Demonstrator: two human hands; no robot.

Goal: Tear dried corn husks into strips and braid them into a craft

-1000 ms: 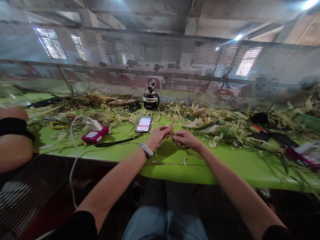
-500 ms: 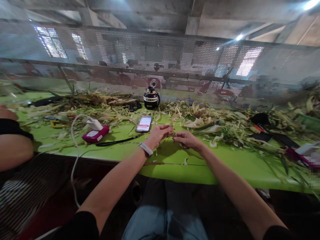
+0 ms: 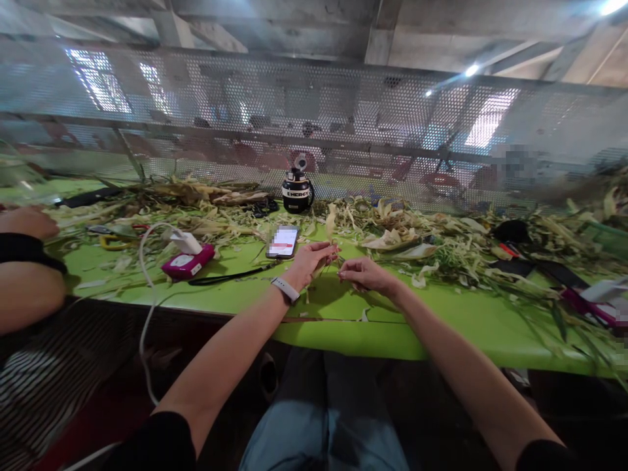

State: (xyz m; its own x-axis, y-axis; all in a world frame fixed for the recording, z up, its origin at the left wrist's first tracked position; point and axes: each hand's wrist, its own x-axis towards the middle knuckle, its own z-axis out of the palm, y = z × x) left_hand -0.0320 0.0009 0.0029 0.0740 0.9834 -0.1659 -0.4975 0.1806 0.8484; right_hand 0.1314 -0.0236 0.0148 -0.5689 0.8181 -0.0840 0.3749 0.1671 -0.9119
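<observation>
My left hand [image 3: 310,263], with a pale band on the wrist, pinches a thin piece of corn husk [image 3: 331,221] whose pale tip stands up above the fingers. Just to the right, my right hand [image 3: 367,274] has its thumb and forefinger pressed together. Whatever lies in that pinch is too small to make out. The two sets of fingertips are close but apart, over the green tabletop [image 3: 343,333]. Beyond my left hand lies a phone [image 3: 283,242] with its screen lit.
Heaps of husk strips [image 3: 441,245] run along the back, before a perforated metal screen [image 3: 343,111]. A black bottle [image 3: 297,193] stands there. Left are a magenta power strip [image 3: 188,263] with a white cable, yellow-handled scissors [image 3: 115,243] and another person's arm [image 3: 29,288].
The pale husk tip now stands more upright and higher above my left fingers. My right fingertips are slightly further from it. The other person's hand at left has slid rightwards.
</observation>
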